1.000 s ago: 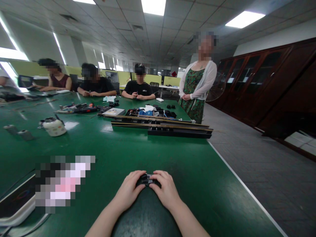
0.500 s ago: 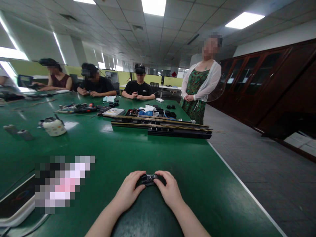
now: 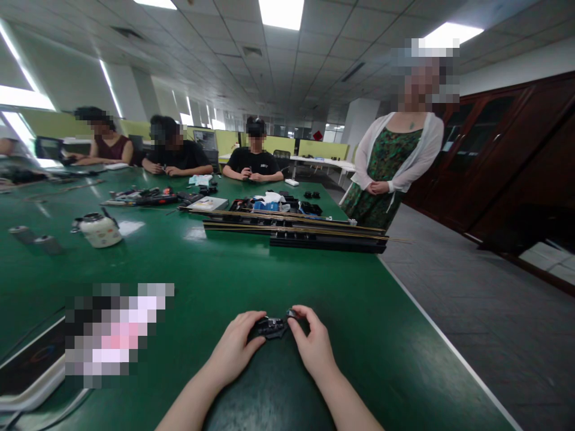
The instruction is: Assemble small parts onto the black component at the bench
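Note:
My left hand (image 3: 239,340) is closed on a small black plastic part (image 3: 272,327), with thumb in front and fingers behind. Bright metallic bits show on the part's top, but its exact kind is too small to tell. Just to the right, my right hand (image 3: 315,342) pinches a small dark piece (image 3: 291,313) between thumb and forefinger. This piece is held slightly above the black part's right end, and whether the two still touch I cannot tell. Both hands are low over the green table (image 3: 215,395).
Black rails (image 3: 327,243) with thin brass-coloured rods lie across the table ahead. A white jar (image 3: 99,231) and grey cylinders (image 3: 48,243) stand left. Nearer is a white-framed device (image 3: 33,389) with cables. Several people sit opposite; one person (image 3: 390,155) stands beyond the right edge.
My right hand has shifted slightly right and up from the black part, with the small dark piece now showing in its fingers. My left hand stays put. The standing person has moved right.

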A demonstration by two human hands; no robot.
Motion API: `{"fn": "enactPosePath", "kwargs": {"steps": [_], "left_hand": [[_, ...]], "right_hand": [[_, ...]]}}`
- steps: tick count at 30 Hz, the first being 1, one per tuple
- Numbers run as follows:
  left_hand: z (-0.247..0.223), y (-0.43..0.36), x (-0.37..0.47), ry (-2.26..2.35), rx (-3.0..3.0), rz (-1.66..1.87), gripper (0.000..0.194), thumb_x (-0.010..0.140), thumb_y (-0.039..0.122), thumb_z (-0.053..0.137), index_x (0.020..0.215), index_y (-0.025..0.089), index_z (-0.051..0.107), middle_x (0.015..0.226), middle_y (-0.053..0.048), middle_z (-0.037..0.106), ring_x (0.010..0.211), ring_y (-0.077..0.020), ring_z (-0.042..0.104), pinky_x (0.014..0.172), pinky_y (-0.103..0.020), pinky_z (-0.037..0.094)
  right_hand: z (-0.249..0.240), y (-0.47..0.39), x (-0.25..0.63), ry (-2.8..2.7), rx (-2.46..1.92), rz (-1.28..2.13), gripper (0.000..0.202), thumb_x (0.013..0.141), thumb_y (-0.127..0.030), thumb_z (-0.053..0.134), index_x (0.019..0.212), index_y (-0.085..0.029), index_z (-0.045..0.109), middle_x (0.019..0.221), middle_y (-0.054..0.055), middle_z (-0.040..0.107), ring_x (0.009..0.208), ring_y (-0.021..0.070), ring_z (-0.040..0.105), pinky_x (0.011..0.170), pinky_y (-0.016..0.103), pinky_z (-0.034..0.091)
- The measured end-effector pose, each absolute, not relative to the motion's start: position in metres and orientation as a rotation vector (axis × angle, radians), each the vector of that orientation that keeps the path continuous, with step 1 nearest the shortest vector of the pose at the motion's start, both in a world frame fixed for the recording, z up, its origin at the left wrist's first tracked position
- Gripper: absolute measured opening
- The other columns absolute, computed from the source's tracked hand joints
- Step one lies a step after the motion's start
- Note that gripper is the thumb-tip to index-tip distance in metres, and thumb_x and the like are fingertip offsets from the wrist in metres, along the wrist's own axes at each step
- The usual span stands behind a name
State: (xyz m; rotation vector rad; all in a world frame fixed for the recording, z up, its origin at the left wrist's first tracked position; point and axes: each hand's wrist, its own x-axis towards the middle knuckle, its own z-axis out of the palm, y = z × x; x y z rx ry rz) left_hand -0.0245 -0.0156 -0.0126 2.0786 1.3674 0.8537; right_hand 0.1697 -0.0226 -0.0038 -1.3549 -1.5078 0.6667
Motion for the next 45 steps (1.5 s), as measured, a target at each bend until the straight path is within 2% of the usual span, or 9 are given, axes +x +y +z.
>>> {"fn": "enactPosePath", "kwargs": {"steps": [13, 21, 28, 31, 45], "left_hand": [[-0.012, -0.016, -0.026, 1.405, 2.031, 0.851, 0.044, 0.072, 0.018, 0.055, 0.116, 0.024, 0.052, 0.115, -0.007, 0.059, 0.109, -0.0228, 0.051, 0.096, -0.042, 0.038], [-0.013, -0.015, -0.025, 1.392, 2.056, 0.887, 0.039, 0.073, 0.017, 0.053, 0.112, 0.024, 0.055, 0.117, -0.007, 0.057, 0.110, -0.0227, 0.051, 0.097, -0.041, 0.038], [-0.018, -0.014, -0.026, 1.407, 2.049, 0.883, 0.044, 0.076, 0.018, 0.050, 0.120, 0.025, 0.049, 0.119, -0.007, 0.057, 0.112, -0.0223, 0.050, 0.097, -0.042, 0.038], [-0.018, -0.015, -0.027, 1.410, 2.054, 0.880, 0.042, 0.076, 0.018, 0.049, 0.117, 0.025, 0.051, 0.118, -0.007, 0.057, 0.111, -0.0224, 0.051, 0.097, -0.042, 0.039], [-0.012, -0.015, -0.025, 1.402, 2.012, 0.859, 0.038, 0.075, 0.018, 0.051, 0.113, 0.024, 0.054, 0.118, -0.007, 0.057, 0.110, -0.0222, 0.051, 0.098, -0.042, 0.037]], "right_hand": [[-0.009, -0.016, 0.173, -1.334, -1.361, 0.769, 0.030, 0.078, -0.038, 0.053, 0.100, -0.018, 0.057, 0.098, 0.007, 0.064, 0.092, 0.0198, 0.059, 0.084, 0.033, 0.045], [-0.015, -0.013, 0.175, -1.168, -1.369, 0.769, 0.034, 0.077, -0.041, 0.053, 0.102, -0.018, 0.055, 0.101, 0.009, 0.063, 0.093, 0.0203, 0.059, 0.084, 0.033, 0.045], [-0.017, -0.012, 0.180, -0.996, -1.368, 0.771, 0.043, 0.077, -0.045, 0.051, 0.111, -0.019, 0.047, 0.106, 0.010, 0.060, 0.097, 0.0197, 0.058, 0.086, 0.033, 0.045], [-0.016, -0.012, 0.180, -0.951, -1.388, 0.771, 0.045, 0.077, -0.046, 0.051, 0.112, -0.019, 0.046, 0.106, 0.010, 0.059, 0.097, 0.0199, 0.058, 0.086, 0.033, 0.045], [-0.019, -0.012, 0.182, -1.006, -1.378, 0.735, 0.042, 0.079, -0.044, 0.048, 0.112, -0.019, 0.046, 0.105, 0.012, 0.060, 0.091, 0.0200, 0.061, 0.078, 0.032, 0.049]]}}
